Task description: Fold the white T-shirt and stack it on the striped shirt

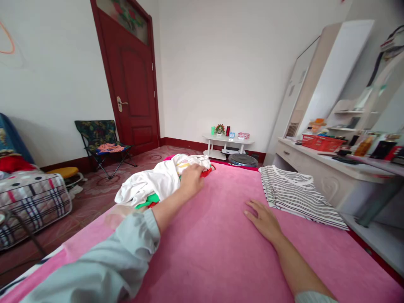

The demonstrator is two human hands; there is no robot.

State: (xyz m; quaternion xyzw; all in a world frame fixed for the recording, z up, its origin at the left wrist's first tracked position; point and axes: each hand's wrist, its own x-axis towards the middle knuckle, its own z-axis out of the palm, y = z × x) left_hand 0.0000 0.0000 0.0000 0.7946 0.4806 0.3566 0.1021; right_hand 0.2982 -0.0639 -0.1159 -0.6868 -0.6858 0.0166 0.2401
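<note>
My left hand [192,181] is at the right side of a heap of clothes, against a white garment [160,179]. Its fingertips are hidden by the back of the hand, so whether they grip the cloth is unclear. Bits of green cloth [149,200] and red cloth [208,171] stick out from under the white one. My right hand [263,221] rests on the pink bedspread [217,240], fingers apart, holding nothing. To its right lies a folded black-and-white striped shirt [293,193] near the bed's edge.
A dressing table [303,162] with a red basket [322,142] stands at the right. Beyond the bed is a low white table [227,139]. A folding chair [101,136] holding pink cloth, a yellow stool [63,171] and a checked quilted bundle [34,202] stand left.
</note>
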